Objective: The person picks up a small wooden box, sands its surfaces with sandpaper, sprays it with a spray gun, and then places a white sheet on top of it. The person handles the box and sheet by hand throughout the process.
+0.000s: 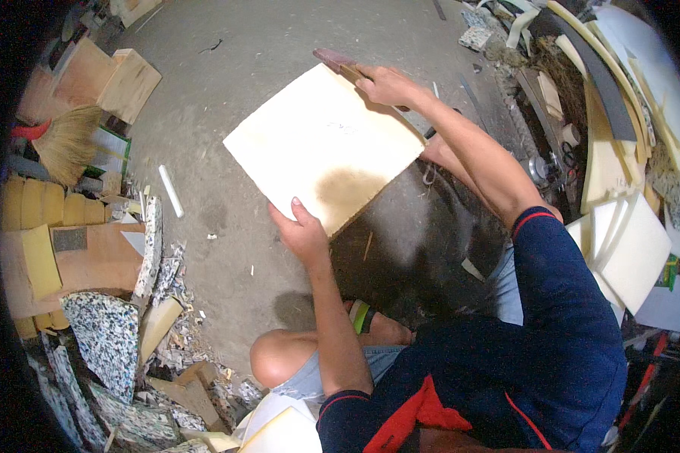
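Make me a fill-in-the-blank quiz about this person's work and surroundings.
The left hand holds the foam sheet nearest its ____ corner.
The right hand grips a reddish-brown tool by the foam sheet's upper ____ edge.
In the picture, the straw broom is to the foam sheet's ____.
The dark blue shirt has ____ trim.

Missing words: bottom; right; left; red.

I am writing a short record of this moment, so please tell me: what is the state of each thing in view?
Sheet: flat, with a dark patch
Left hand: closed on the sheet's near-left edge, thumb on top
Right hand: closed around the tool
Tool: held along the sheet's far-right edge
White strip: lying loose
Broom: bristles spread
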Motion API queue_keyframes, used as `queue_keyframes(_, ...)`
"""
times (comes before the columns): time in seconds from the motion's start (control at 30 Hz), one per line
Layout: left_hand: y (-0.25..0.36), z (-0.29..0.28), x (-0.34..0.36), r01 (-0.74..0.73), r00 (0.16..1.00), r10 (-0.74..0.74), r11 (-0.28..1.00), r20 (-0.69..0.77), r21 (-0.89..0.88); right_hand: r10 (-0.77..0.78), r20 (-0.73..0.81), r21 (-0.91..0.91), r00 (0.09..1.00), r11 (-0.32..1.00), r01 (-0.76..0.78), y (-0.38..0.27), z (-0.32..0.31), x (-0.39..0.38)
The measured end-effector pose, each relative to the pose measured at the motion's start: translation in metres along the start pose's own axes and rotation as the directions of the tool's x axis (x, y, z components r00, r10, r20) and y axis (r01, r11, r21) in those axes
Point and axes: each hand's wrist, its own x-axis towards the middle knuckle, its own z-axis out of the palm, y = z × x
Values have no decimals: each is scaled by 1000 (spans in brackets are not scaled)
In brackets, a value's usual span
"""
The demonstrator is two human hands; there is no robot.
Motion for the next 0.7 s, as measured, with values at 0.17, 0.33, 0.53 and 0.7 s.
queue_keyframes(0.17, 5, -1, 2, -17, 1000, 17, 999, 2, 51, 478, 582, 105, 657, 757, -644, 10, -26, 27)
queue_keyframes(0.33, 2, 0, 1, 31, 999, -30, 997, -10, 66, 351, 457, 589, 817, 569, -574, 7, -27, 3)
queue_keyframes(0.53, 1, 0, 2, -19, 1000, 20, 999, -22, 29, 392, 633, 264, 668, 701, -662, 6, -61, -33)
queue_keyframes(0.7, 7, -2, 1, 113, 993, -115, 980, 0, 163, 270, 583, 586, 767, 514, -626, -2, -50, -31)
